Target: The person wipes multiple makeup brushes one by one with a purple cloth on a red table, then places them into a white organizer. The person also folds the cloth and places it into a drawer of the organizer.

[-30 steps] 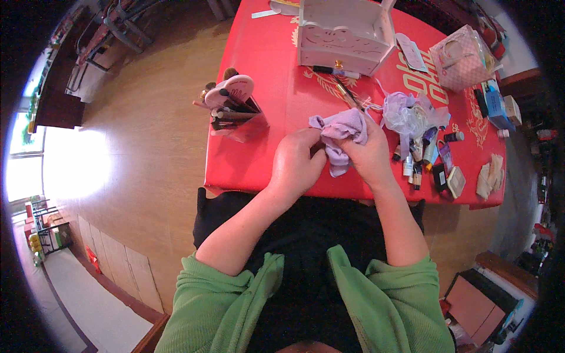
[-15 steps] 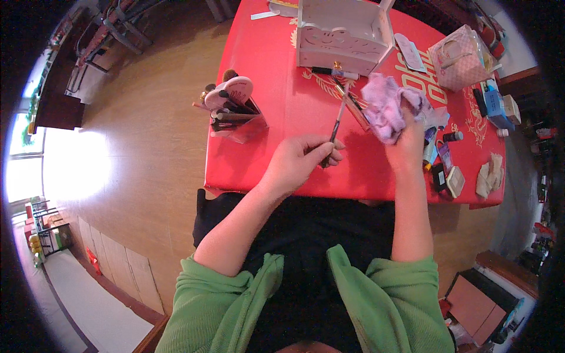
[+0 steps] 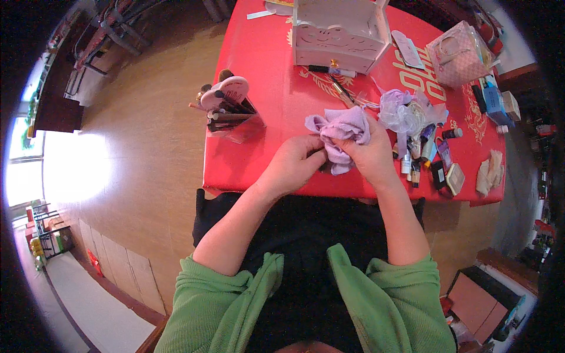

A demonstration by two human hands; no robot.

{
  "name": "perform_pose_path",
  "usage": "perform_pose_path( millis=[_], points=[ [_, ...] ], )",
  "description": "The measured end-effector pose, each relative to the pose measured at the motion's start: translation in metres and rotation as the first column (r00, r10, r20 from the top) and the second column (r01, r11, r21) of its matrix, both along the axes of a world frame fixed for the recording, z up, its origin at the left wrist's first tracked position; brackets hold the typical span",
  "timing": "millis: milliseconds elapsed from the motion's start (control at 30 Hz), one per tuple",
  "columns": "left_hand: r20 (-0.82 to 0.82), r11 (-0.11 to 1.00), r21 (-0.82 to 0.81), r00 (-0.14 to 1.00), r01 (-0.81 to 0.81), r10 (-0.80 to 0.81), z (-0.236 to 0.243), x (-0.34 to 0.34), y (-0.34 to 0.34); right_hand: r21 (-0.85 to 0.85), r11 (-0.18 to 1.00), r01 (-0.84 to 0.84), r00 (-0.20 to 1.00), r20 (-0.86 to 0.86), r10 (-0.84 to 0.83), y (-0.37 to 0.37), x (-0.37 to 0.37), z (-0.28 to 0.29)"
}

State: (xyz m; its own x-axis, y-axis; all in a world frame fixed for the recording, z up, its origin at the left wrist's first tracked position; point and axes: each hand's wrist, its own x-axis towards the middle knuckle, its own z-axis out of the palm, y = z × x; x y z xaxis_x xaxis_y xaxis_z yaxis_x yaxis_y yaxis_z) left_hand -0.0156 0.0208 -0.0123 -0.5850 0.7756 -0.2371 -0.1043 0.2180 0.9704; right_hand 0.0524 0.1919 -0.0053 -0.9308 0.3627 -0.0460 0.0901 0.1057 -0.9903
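Note:
A crumpled lilac cloth [image 3: 344, 126] is bunched in my right hand [image 3: 372, 150], whose fingers are wrapped around it. My left hand [image 3: 297, 160] is closed in a pinch against the cloth's left side, above the front edge of the red-covered table [image 3: 268, 187]. The slim, dark, pencil-like stick in its fingers is now mostly hidden by the cloth. Beyond my hands lie a few slim cosmetic tubes [image 3: 341, 88]. To the right of my right hand is a sheer pale lilac bundle [image 3: 406, 115], with several small bottles and tubes [image 3: 407, 165] beside it.
A clear holder of makeup brushes [image 3: 232, 120] stands at the table's left edge. A white carved organizer [image 3: 335, 44] is at the back. To the right are a pink checked box [image 3: 456, 56], a blue box [image 3: 497, 106], a compact [image 3: 455, 178] and a beige cloth [image 3: 489, 173].
My right hand has brought the lilac cloth left and nearer, around the stick at my left hand. The sheer bundle and bottles behind it have come into view.

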Motion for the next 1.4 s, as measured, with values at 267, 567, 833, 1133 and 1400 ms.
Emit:
perform_pose_path(
  millis=[267,567,833,1133,1400],
  points=[
    [0.207,0.983,0.152,0.969,0.105,-0.135,-0.007,-0.002,0.002,-0.062,0.985,0.163,0.987,-0.001,-0.163,0.033,-0.009,-0.001],
    [0.611,0.954,0.076,0.769,-0.291,0.187,-0.004,-0.002,-0.002,-0.488,0.819,0.302,0.949,0.070,-0.309,0.033,-0.008,-0.007],
    [-0.211,0.976,-0.046,0.957,-0.213,0.199,-0.012,-0.002,-0.004,-0.098,0.994,-0.057,0.996,-0.076,0.050,-0.017,0.000,-0.011],
    [-0.035,0.989,0.027,0.989,-0.143,0.144,0.000,0.001,-0.008,0.016,0.998,0.056,0.998,-0.042,-0.055,-0.005,-0.006,-0.010],
    [-0.101,0.970,0.054,0.965,-0.237,0.242,-0.011,0.006,-0.004,-0.114,0.993,0.009,0.996,-0.092,-0.019,-0.012,-0.007,-0.008]
  ],
)
